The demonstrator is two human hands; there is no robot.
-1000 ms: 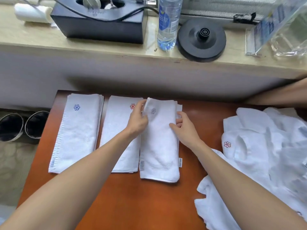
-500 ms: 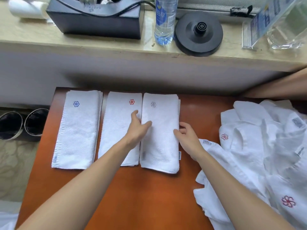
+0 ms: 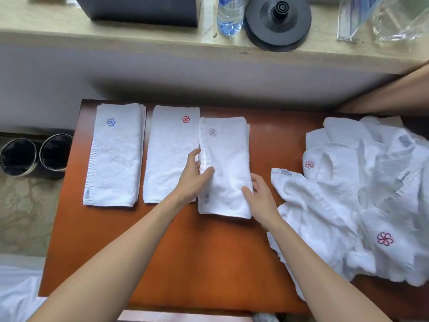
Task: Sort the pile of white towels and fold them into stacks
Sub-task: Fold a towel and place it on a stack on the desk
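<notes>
Three folded stacks lie in a row on the far left part of the table [image 3: 209,263]: blue stack [image 3: 113,159] at left, red stack [image 3: 169,154] in the middle, grey stack [image 3: 225,163] at right, named by the flower mark on each top towel. Blue and red are apart with a strip of table between them. Grey sits slightly nearer than the other two, its left edge right against red's right edge. Both hands are on the grey stack, one per long side. Left hand [image 3: 192,180]: thumb flat on top of the towel, fingers straight along its left edge and partly over red, nothing clamped. Right hand [image 3: 262,198]: thumb on top near the right edge, fingers loosely bent against that edge, resting rather than gripping. The stack lies flat on the table. The unsorted pile [image 3: 359,194] is on the right side of the table, crumpled, with several red flower marks and tags showing; its near-left flap is just beside the right hand, and the right forearm crosses over the pile's near edge. Beyond the table runs a ledge [image 3: 116,36] with a black box [image 3: 144,8], a bottle [image 3: 229,17] and a black disc [image 3: 278,22]. Two round bins [image 3: 18,156] stand on the floor left of the table. Another person's arm [image 3: 390,96] shows at the far right.
</notes>
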